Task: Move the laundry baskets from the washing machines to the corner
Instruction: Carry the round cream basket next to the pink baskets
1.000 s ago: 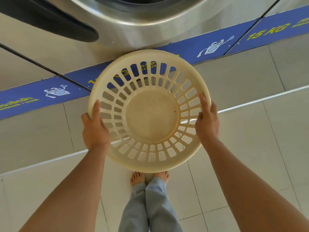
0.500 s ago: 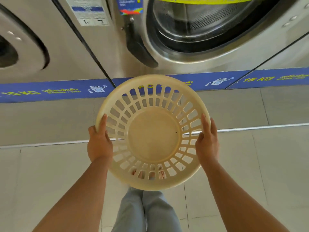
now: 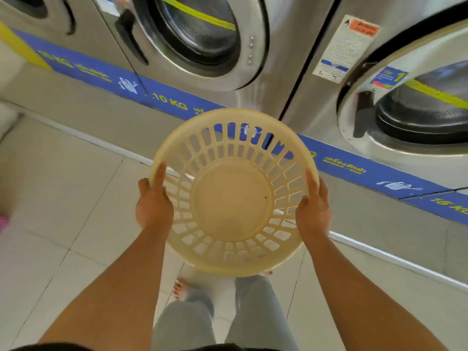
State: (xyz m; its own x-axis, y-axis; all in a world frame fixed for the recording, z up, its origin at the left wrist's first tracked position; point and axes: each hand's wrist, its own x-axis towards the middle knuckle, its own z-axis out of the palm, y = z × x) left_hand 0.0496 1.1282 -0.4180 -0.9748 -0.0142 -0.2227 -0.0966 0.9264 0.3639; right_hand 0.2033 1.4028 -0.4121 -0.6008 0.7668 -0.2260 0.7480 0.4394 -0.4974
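I hold a round cream plastic laundry basket (image 3: 234, 209) with slotted sides in front of me, above the floor. It is empty. My left hand (image 3: 153, 205) grips its left rim, thumb inside the basket. My right hand (image 3: 314, 211) grips the right rim the same way. Behind the basket stand steel front-loading washing machines: one (image 3: 200, 39) at the top middle and another (image 3: 415, 105) at the right, both with round doors.
A blue strip (image 3: 167, 100) marked 10 KG and 15 KG runs along the raised step below the machines. Beige floor tiles (image 3: 63, 198) spread to the left. My legs in grey trousers (image 3: 222, 317) and a bare foot show below the basket. Something pink (image 3: 3, 221) peeks in at the left edge.
The view has swung left and tilted up, so more of the machines shows and the row now slants. The basket stays gripped in both hands. My legs are apart in a step.
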